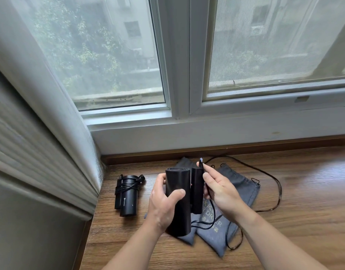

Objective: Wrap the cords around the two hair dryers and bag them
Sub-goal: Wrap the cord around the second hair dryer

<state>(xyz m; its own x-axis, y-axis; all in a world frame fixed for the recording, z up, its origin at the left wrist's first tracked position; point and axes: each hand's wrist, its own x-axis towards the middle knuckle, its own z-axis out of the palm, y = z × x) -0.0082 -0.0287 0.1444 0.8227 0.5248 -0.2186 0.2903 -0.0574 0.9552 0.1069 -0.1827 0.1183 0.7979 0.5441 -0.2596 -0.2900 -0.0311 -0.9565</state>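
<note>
My left hand (164, 201) grips the barrel of a black hair dryer (177, 184) held above the wooden sill, its folded handle (197, 191) beside the barrel. My right hand (218, 190) pinches the dryer's cord against that handle. The loose cord (273, 182) loops across the wood to the right. A second black hair dryer (128, 193) lies at the left with its cord wound around it. Two grey drawstring bags (243, 188) lie flat under and behind my hands, one printed with letters.
The wooden sill (304, 191) runs along a white window frame (179, 75). A grey padded wall (31, 152) closes off the left side. The sill's left edge drops off near the wrapped dryer.
</note>
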